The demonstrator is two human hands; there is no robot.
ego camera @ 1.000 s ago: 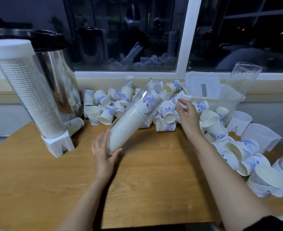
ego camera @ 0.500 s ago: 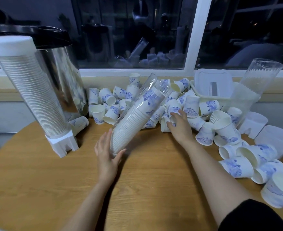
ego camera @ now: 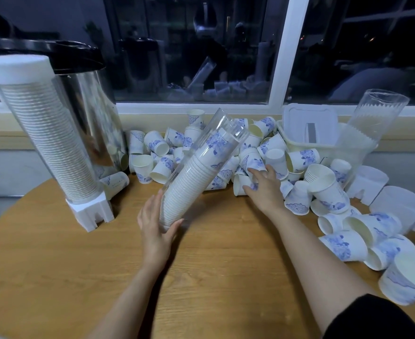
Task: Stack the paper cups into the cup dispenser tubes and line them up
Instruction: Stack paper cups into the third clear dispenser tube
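Black sleeve (ego camera: 372, 319) on our right arm is cut off by the frame, over the near edge of the round wooden table (ego camera: 201, 289). Our left hand (ego camera: 156, 228) clasps the lower end of the tilted clear dispenser tube (ego camera: 201, 167), thumb on one side, fingers on the other, hiding its foot. Farther back our right hand (ego camera: 265, 189) lies on the heap of paper cups (ego camera: 301, 157) along the far edge, thumb and forefinger either side of a fallen cup (ego camera: 238, 185); we cannot tell whether they pinch it.
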